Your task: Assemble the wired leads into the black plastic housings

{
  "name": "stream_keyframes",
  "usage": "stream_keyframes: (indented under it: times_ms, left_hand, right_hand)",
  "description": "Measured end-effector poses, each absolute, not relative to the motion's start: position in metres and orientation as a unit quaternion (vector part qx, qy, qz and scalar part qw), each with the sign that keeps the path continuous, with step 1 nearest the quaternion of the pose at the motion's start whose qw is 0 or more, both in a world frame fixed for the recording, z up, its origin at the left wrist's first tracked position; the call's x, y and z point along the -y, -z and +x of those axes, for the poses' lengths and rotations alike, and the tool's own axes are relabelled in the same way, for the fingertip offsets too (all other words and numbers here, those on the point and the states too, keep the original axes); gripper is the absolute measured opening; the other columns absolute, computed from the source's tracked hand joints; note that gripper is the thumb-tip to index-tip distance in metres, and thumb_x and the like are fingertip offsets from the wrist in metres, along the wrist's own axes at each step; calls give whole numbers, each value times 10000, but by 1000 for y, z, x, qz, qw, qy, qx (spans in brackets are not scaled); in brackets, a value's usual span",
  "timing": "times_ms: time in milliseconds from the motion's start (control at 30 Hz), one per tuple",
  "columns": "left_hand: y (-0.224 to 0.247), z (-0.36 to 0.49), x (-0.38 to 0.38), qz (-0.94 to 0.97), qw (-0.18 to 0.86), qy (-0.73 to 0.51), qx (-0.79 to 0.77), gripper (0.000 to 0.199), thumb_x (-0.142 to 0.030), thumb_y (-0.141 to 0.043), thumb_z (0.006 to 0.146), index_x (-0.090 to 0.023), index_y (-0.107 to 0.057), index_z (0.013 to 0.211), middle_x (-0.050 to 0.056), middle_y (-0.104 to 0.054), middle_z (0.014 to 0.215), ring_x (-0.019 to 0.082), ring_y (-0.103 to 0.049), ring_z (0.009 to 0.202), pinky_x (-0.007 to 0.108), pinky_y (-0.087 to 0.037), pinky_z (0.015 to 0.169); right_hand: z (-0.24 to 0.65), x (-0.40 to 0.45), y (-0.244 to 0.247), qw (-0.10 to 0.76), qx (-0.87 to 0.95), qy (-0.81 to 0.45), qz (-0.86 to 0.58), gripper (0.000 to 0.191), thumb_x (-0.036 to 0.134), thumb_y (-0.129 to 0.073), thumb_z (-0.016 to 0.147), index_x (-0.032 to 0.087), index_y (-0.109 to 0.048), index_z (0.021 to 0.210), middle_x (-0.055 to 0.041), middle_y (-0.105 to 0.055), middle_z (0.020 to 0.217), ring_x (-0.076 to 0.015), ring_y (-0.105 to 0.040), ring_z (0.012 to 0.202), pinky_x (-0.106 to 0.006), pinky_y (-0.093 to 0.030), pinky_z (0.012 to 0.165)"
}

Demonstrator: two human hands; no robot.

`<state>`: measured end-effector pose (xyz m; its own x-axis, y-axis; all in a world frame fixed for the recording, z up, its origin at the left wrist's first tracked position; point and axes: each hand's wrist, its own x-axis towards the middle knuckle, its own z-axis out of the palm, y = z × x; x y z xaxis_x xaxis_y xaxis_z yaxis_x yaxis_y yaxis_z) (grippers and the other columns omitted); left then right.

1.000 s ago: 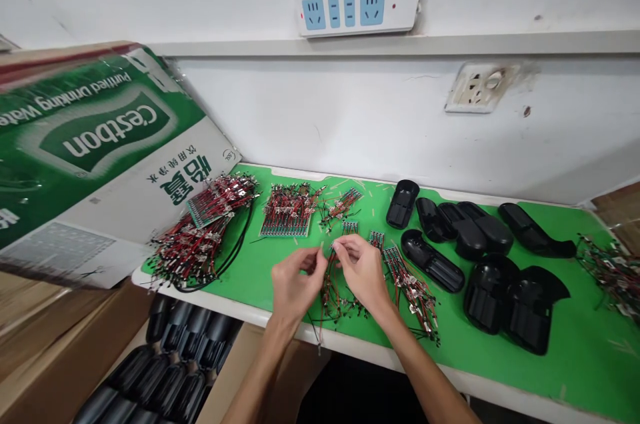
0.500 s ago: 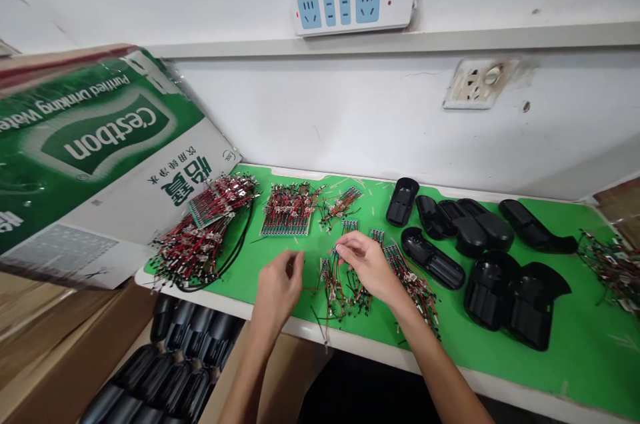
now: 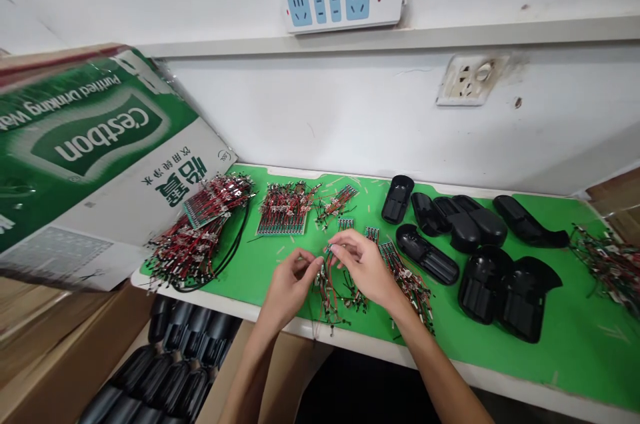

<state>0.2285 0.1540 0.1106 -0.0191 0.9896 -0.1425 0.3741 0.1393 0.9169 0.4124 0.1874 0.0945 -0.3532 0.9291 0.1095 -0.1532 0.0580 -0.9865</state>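
Observation:
My right hand (image 3: 364,267) pinches a small circuit board (image 3: 329,249) between thumb and fingertips, just above the green mat (image 3: 280,264). Thin red and black wires trail down from around it. My left hand (image 3: 291,285) is beside it with thumb and forefinger closed together; what lies between those tips is too small to make out. Below the fingers lies a bunch of wired boards (image 3: 327,297), partly covered by my hands. To the right, a row of wired boards (image 3: 407,281) shows past my right wrist. A wired board panel (image 3: 283,214) lies farther back.
A large heap of wired boards (image 3: 200,237) sits at the left beside a green and white carton (image 3: 125,144). Several black plastic shells (image 3: 427,254) occupy the right side. More wired boards (image 3: 607,264) lie far right. Below left, a box (image 3: 65,364) holds black shells.
My left hand has moved right and up, bringing its fingertips close to my right hand's. The right hand keeps its pinch on the small circuit board. The view has shifted slightly.

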Motion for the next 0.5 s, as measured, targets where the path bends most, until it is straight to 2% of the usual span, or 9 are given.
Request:
stream_keyframes:
  times_ms: [133,233,400,500]
  left_hand:
    - [-113,227,-153,499,436,-429,-614,411,-561,-746,799,-184,-583,811,-39,-571,666,95,-469,584,216,-339,565]
    - [-115,227,-152,482,413,-467,-615,419,-555,-780,776,-178,-599,794,-40,-563,660,85,-451,575,210,-352,563]
    - [-120,224,-148,437,416,-506,-616,431,-560,-787,775,-180,-585,797,-53,-520,614,80,-430,567,197,-325,544]
    - [-123,225,-145,431,416,-517,-612,421,-544,-789,780,-180,-579,798,-44,-545,623,79,-440,568,192,-330,536]
  right_hand:
    - [416,-181,-109,374,646,-588,-313,166,348,-586,1018,233,-695,1068,-10,-714,897,-170,-680,761,-290,-533,670]
    - [417,-178,-115,362,656,-589,-302,165,347,-590,1021,239,-705,1068,1,-703,846,-165,-665,731,-283,-516,648]
    - [413,-180,-117,508,546,-596,-299,224,449,-588,1016,237,-632,1072,-37,-712,990,-176,-692,794,-298,-539,669]
    - [413,-183,-121,532,522,-598,-296,267,499,-576,1011,239,-593,1072,-52,-715,1040,-185,-717,792,-311,-550,660]
